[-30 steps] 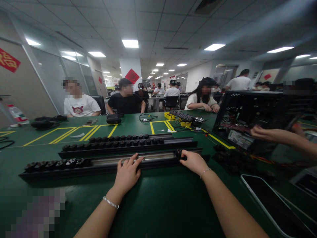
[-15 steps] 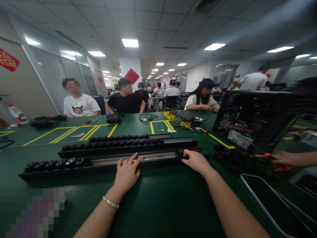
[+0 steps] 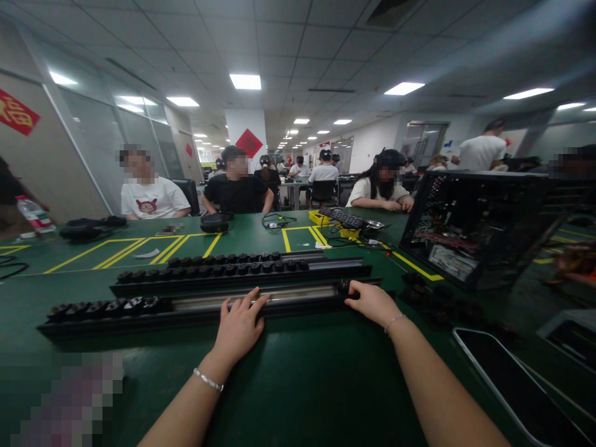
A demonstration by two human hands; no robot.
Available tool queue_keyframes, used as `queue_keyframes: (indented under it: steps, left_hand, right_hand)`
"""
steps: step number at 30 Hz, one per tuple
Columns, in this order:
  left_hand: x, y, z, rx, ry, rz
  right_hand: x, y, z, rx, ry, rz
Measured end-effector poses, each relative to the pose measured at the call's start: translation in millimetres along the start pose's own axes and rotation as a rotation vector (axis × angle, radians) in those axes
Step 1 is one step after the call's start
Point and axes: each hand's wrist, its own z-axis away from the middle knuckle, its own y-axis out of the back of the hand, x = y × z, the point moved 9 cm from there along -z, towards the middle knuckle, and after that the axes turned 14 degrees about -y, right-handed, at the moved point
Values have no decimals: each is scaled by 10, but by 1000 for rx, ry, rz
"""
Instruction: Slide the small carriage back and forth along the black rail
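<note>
On a green worktop (image 3: pixel 302 385), a front rail (image 3: pixel 298 294) is carrying black pieces (image 3: pixel 112 307) at its left end, its middle showing bare metal; two rails behind (image 3: pixel 338 270) are holding more. The left hand (image 3: pixel 239 326), spread and gripping nothing, is resting mid-rail; the right hand (image 3: pixel 372 302) is pinching a black block (image 3: pixel 343 287) near the rail's right end. A red poster (image 3: pixel 16 112) is showing "福".

Black piece (image 3: pixel 343 287) partly behind right hand (image 3: pixel 374 303)
</note>
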Motion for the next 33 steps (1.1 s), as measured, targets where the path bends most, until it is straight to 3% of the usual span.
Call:
queue_keyframes:
  steps: [11, 33]
  left_hand:
    - [10, 41, -16, 53, -1, -18]
    - [-79, 13, -25, 37, 61, 2]
  right_hand:
    - [33, -27, -8, 6, 20, -137]
    - [-4, -41, -18, 75, 41, -95]
